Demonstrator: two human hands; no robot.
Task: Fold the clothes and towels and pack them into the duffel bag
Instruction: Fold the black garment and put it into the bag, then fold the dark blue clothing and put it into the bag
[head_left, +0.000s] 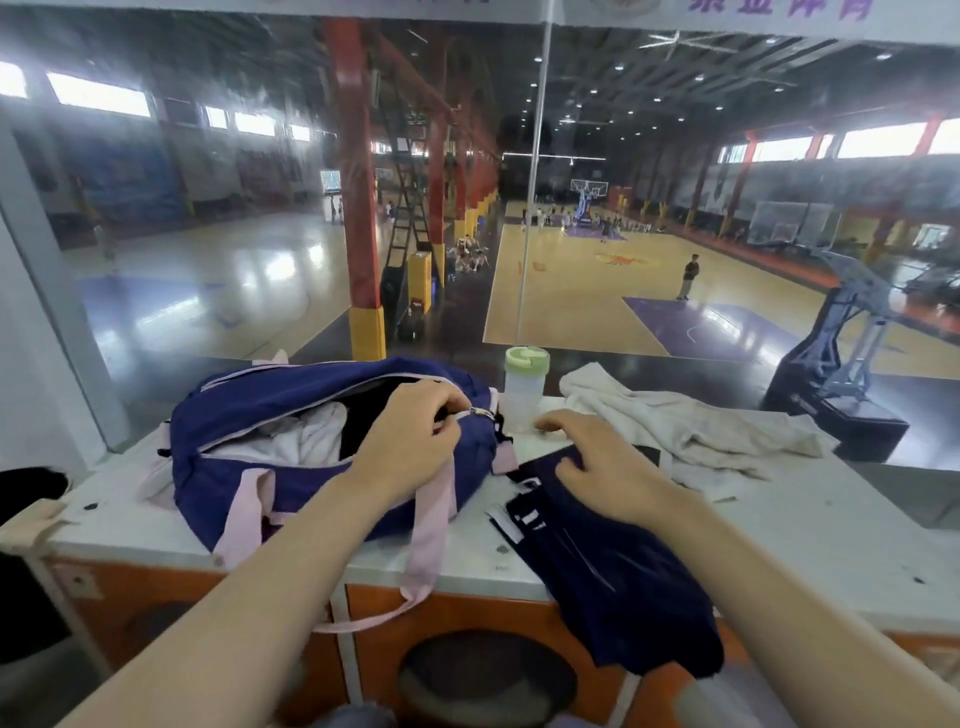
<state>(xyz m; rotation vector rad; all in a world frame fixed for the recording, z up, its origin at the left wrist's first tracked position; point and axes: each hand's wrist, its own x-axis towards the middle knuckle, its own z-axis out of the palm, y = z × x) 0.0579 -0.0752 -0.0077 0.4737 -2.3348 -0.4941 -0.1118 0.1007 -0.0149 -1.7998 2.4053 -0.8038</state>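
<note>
A navy duffel bag with pink straps lies on the white counter top, its zip open and white cloth showing inside. My left hand pinches the bag's edge beside the metal zip pull at the right end of the opening. My right hand rests with fingers spread on a dark navy garment that hangs over the counter's front edge. A crumpled off-white towel lies behind the right hand.
A clear bottle with a green lid stands between bag and towel, against a glass pane. Beyond the glass lies a basketball hall with people. The counter sits on an orange cabinet with round holes. A black object sits at far left.
</note>
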